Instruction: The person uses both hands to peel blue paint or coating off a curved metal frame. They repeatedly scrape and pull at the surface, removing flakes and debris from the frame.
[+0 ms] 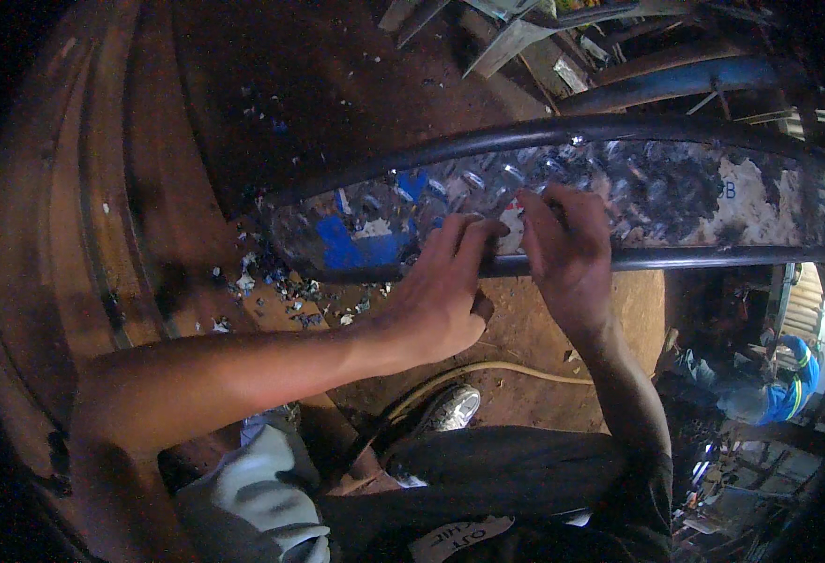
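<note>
A long step board (656,202) lies across in front of me, its diamond-tread metal plate framed by black tubes. Torn blue and white sticker remnants cling to the plate. My left hand (441,291) rests at its near edge, fingers bent with the tips on the plate and the thumb apart, holding nothing visible. Beside it, my right hand (572,249) has its fingers curled together at a small white and red sticker scrap (512,230). Its fingertips partly hide the scrap, so how firmly it is gripped is hard to see.
Small torn scraps (290,296) litter the brown floor left of the board. A hose (516,368) curves past my shoe (455,408). Curved metal parts (675,84) are piled beyond the board. At far right is a person in a blue sleeve (793,385).
</note>
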`<state>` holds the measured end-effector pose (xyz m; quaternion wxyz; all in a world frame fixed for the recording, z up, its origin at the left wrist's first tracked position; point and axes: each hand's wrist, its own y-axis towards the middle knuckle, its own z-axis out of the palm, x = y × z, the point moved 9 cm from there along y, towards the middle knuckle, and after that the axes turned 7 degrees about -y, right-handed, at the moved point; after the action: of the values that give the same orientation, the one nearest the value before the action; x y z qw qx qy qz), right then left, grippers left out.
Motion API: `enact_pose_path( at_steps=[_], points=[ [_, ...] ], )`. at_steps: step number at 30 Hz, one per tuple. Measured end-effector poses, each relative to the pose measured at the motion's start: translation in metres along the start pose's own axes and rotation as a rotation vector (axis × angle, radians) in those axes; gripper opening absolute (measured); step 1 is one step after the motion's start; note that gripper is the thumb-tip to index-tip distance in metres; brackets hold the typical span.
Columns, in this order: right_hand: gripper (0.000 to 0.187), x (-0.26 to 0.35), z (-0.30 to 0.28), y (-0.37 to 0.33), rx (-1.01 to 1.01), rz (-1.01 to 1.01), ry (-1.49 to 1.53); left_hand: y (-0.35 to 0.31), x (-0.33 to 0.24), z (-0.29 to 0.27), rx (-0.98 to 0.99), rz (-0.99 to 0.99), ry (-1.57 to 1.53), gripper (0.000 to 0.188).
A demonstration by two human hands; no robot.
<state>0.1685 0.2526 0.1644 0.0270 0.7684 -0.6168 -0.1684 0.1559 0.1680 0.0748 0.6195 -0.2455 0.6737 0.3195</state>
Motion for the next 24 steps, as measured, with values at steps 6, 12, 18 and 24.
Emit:
enact_pose_path(
  at_steps=[6,12,18,24],
  points=[
    [0.042,0.007,-0.003,0.001,-0.021,-0.088,-0.063,0.002,-0.001,0.002,0.012,0.03,0.039,0.064],
    [0.038,0.009,0.001,-0.002,0.021,-0.084,-0.107,0.001,-0.001,0.002,0.002,0.023,0.045,0.066],
    [0.035,-0.003,-0.002,0.0,-0.023,-0.007,0.018,-0.001,-0.003,-0.001,0.002,0.019,0.049,0.067],
    [0.038,0.004,-0.004,0.002,-0.018,-0.07,-0.042,-0.003,-0.004,0.0,-0.01,0.018,0.051,0.067]
  ],
)
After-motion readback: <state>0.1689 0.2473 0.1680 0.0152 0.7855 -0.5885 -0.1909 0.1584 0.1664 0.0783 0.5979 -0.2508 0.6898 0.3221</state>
